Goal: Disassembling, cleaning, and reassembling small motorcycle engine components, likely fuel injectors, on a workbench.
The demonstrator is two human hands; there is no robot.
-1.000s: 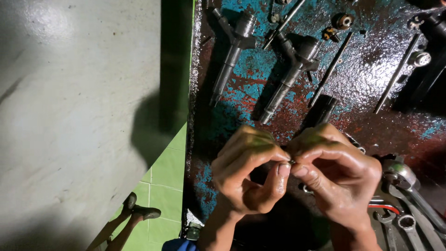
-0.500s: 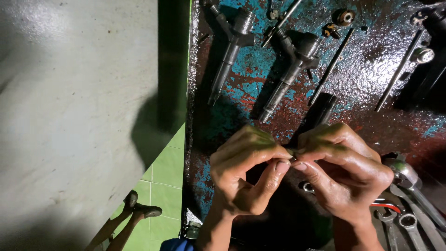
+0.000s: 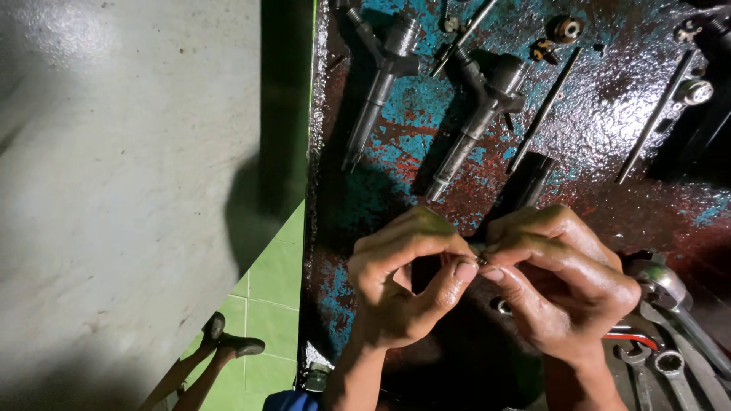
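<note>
Hands — left hand (image 3: pixel 403 285), right hand (image 3: pixel 567 281) — pinching one tiny part (image 3: pixel 481 259), two injectors (image 3: pixel 377 87) beyond.

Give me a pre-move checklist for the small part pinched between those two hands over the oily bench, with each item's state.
1. Small part pinched by both hands: ok, fingertips of left hand and right hand meet on it.
2. What the part is: cannot tell, mostly hidden.
3. Part held over the bench, not the floor: ok.
4. Dry grip: not ok, fingers look oily.
5. Two injectors lie apart from the hands: ok.
6. Wrenches within reach by the right hand: ok.
</note>
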